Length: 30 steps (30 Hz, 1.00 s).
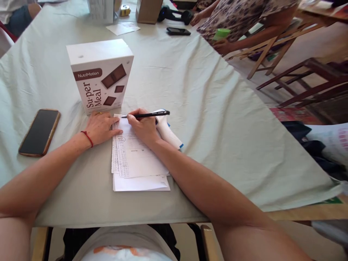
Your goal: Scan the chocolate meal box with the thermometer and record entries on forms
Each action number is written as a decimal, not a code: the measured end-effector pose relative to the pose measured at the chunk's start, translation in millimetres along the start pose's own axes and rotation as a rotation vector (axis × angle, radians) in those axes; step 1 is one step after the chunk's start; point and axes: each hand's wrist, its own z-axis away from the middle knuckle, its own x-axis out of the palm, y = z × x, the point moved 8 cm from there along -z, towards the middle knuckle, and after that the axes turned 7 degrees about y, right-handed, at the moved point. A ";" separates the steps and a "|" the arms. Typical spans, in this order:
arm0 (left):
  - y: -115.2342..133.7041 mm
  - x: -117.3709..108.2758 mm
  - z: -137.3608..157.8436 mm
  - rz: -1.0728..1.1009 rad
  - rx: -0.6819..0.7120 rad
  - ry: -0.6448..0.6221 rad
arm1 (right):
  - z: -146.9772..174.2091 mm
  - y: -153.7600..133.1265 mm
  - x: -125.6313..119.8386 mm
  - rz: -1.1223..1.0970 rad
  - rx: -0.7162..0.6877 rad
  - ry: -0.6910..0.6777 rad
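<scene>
My right hand (144, 127) grips a black pen (154, 114), its tip at the top left of a written sheet (144, 159). The sheet lies on a small stack of white papers (141, 183), with handwriting along the left side. My left hand (102, 127), a red string bracelet at its wrist, rests with fingers stretched onto the papers' upper left edge. Just beyond it stands a white NutriMotion box (100, 79). Partly hidden behind my right hand lies a white and blue object (168, 132) whose kind I cannot make out.
A phone (40, 132) lies on the pale tablecloth (206, 145) at the left. Toward the far side are a second phone (178, 31), a tape measure (125, 10), a cardboard box (149, 11) and a card (123, 28). Another person's hand (223, 47) holds something green at the right edge.
</scene>
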 end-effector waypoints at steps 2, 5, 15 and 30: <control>0.6 -0.2 0.2 -0.002 0.003 0.001 | -0.1 1.3 1.8 0.009 -0.012 -0.007; 0.9 -1.0 0.3 -0.003 0.005 0.003 | -0.4 1.5 3.0 0.022 -0.038 -0.015; -0.2 -0.6 -0.1 0.002 0.007 0.015 | 0.0 -0.3 4.4 0.005 -0.062 -0.028; -1.2 -1.8 0.8 -0.002 0.012 0.027 | 1.7 0.0 5.8 0.040 -0.036 -0.052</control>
